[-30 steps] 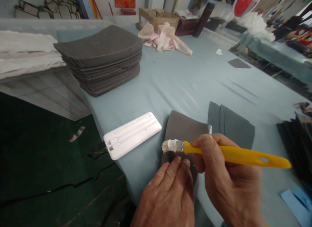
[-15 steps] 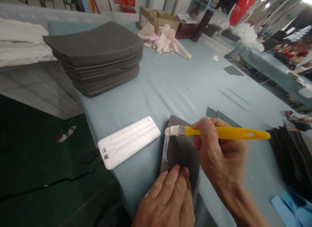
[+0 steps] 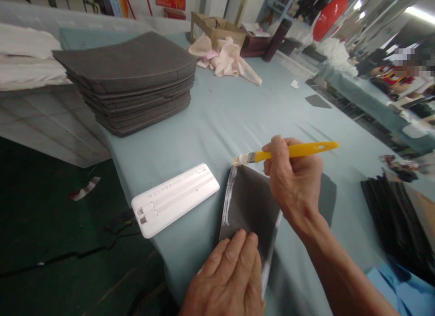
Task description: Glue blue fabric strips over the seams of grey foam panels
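Note:
My right hand (image 3: 295, 173) grips a yellow-handled brush (image 3: 297, 150), its whitish bristles touching the far left corner of a dark grey piece (image 3: 251, 198). A white streak runs down the left edge of that piece, and another pale line shows on its right edge. My left hand (image 3: 227, 275) lies flat on the near part of the piece, fingers stretched out side by side. Just left of the piece rests a white power-bank-like device (image 3: 175, 199). Beyond my right wrist, part of another grey piece (image 3: 328, 198) shows on the table.
A thick stack of dark pieces (image 3: 136, 76) stands at the far left of the blue-green table (image 3: 224, 121). Behind are pink cloth (image 3: 226, 58) and a cardboard box (image 3: 217, 31). More dark pieces (image 3: 394, 216) and blue material (image 3: 401, 289) lie at right.
The brush has moved away from me to the piece's far corner, and its handle tilts up more. The white streak is longer. My left hand has stayed on the piece.

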A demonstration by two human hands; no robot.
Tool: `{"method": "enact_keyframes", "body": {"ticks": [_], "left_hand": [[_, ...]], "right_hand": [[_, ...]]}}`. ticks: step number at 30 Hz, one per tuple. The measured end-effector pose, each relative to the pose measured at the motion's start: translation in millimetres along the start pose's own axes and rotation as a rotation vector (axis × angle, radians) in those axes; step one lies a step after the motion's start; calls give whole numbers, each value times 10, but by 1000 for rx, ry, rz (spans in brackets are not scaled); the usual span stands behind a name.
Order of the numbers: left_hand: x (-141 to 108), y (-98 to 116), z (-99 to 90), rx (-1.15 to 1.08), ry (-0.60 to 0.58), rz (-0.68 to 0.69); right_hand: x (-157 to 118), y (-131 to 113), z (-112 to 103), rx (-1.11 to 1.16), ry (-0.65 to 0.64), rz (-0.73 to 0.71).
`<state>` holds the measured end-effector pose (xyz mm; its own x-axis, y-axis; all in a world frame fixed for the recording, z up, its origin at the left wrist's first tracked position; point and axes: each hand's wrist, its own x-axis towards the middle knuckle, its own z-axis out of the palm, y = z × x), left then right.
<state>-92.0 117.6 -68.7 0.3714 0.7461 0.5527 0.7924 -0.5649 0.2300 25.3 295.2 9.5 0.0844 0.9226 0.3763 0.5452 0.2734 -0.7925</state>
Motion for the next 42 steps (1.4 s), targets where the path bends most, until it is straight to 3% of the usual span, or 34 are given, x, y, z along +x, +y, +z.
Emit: {"method": "enact_keyframes", "body": {"ticks": [5,15,26,35,42], "left_hand": [[37,8,-42,0,-17,-30],[149,14,-114,-39,62,-83],[110,32,-98,-27,25,-68],[153,77,-170,-14,-9,-87],[162,99,-199,-3,-28,-89]], "right_hand": [[-20,-103,-17,110,115,69],[-255,-60,-25,182,80,267],[-493,-284,-261,182,-113,275],[-352,-158,-112,197,40,194],[-545,-248,-231,195,-68,230]]}}
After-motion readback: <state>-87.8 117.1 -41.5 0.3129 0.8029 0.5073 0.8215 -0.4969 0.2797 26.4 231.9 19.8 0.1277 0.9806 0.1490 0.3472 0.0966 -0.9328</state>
